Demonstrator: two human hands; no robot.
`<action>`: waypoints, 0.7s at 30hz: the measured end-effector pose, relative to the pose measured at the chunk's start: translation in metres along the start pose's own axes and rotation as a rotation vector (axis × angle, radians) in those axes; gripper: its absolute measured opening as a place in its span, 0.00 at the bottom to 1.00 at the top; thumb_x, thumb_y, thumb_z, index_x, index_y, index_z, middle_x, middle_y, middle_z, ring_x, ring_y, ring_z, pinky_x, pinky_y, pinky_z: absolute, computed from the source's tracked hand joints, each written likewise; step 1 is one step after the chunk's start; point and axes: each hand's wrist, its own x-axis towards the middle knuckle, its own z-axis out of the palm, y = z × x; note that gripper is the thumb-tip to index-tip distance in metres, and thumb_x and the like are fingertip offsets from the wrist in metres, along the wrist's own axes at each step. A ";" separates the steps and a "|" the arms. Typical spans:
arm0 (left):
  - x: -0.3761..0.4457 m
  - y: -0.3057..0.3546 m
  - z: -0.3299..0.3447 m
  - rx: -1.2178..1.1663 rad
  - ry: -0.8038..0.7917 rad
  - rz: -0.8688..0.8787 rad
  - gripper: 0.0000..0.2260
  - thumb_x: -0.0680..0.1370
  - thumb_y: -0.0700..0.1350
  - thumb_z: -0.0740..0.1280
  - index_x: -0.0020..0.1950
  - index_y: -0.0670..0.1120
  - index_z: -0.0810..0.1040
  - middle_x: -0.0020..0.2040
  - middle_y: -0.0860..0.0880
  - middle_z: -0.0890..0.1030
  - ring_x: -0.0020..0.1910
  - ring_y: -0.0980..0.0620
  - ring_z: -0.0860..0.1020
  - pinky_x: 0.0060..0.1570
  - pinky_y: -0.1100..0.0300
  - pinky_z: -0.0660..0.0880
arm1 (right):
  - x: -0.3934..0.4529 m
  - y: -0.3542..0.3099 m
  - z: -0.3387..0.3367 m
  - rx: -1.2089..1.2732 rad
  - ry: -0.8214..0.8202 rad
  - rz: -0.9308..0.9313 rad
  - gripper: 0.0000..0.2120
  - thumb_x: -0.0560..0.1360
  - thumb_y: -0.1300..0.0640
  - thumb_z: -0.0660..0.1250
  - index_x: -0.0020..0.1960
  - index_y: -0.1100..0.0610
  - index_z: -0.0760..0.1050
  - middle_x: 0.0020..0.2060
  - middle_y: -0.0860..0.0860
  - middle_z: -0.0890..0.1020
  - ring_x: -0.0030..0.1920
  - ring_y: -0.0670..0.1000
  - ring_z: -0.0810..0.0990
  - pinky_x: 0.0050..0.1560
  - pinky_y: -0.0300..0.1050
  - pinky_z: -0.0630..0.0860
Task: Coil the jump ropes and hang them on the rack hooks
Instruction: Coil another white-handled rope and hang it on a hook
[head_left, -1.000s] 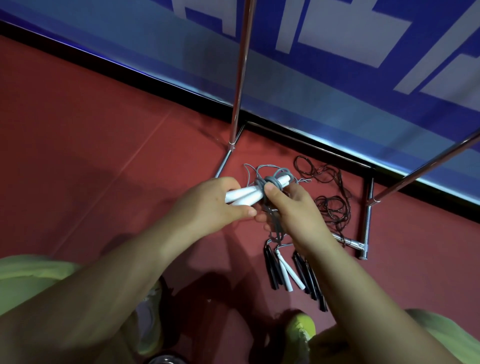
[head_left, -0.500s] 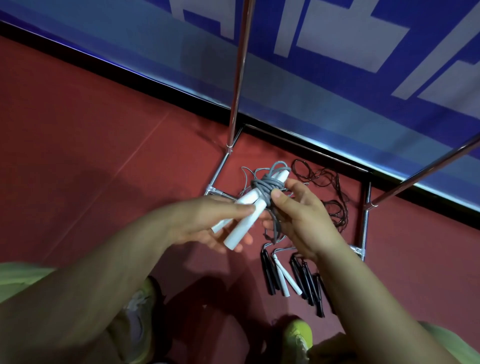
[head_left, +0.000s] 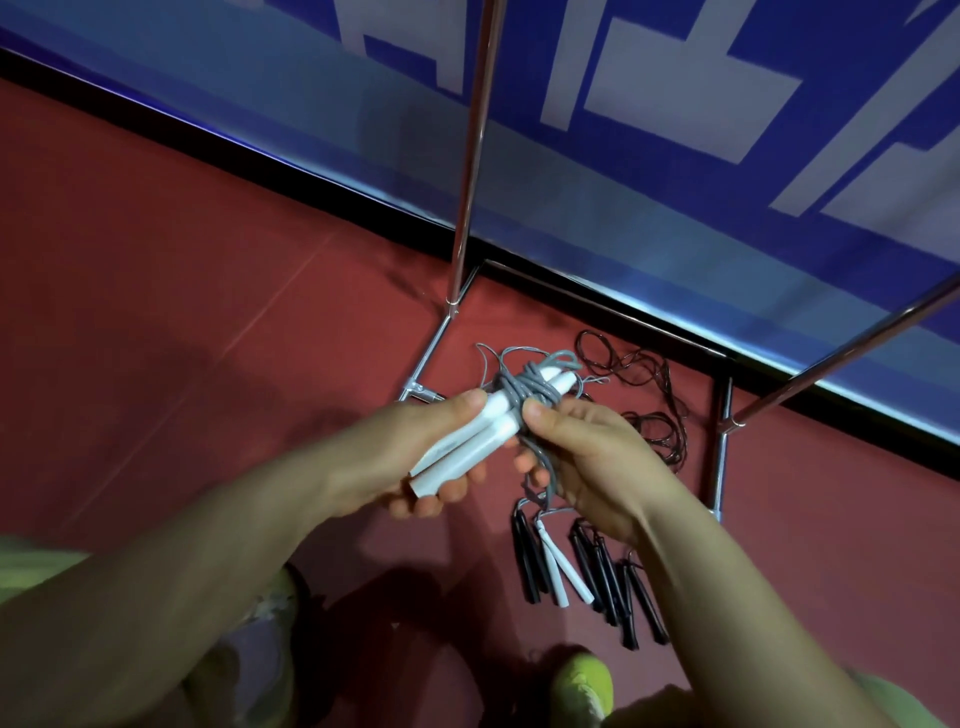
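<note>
Jump rope (head_left: 524, 395), cord around white handles; left hand (head_left: 415, 457) gripping handles; right hand (head_left: 587, 457) pinching cord.

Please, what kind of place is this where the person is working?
Probably an indoor sports hall or gym. The floor is red sports surfacing, a blue banner with large white lettering runs along its edge, and several jump ropes lie by a chrome rack.

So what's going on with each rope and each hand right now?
Left hand: grips the white handles.
Right hand: pinches the grey cord.
White handles: held side by side, cord wound round them.
Grey cord: wrapped, tail hanging down.
Jump ropes on the floor: loose, not hung.
Rack pole: bare.
</note>
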 end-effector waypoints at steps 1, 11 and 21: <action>0.001 -0.001 0.003 0.026 0.038 0.031 0.27 0.74 0.68 0.58 0.42 0.43 0.77 0.27 0.49 0.75 0.23 0.52 0.71 0.21 0.65 0.63 | 0.000 0.001 0.000 -0.014 0.010 0.014 0.08 0.76 0.57 0.64 0.43 0.61 0.77 0.32 0.52 0.81 0.27 0.46 0.77 0.26 0.35 0.70; 0.006 -0.005 0.019 0.139 0.241 0.098 0.24 0.81 0.58 0.52 0.40 0.42 0.76 0.26 0.50 0.75 0.23 0.51 0.71 0.22 0.66 0.63 | -0.004 0.010 0.013 -0.661 0.283 -0.034 0.24 0.79 0.39 0.56 0.36 0.58 0.72 0.27 0.51 0.74 0.27 0.50 0.81 0.35 0.44 0.73; 0.016 -0.016 0.000 0.658 0.561 0.176 0.22 0.71 0.70 0.55 0.40 0.53 0.75 0.34 0.55 0.76 0.39 0.52 0.77 0.38 0.56 0.70 | 0.001 0.022 0.017 -0.390 0.167 0.021 0.28 0.78 0.38 0.54 0.48 0.64 0.75 0.22 0.51 0.70 0.20 0.52 0.72 0.28 0.41 0.68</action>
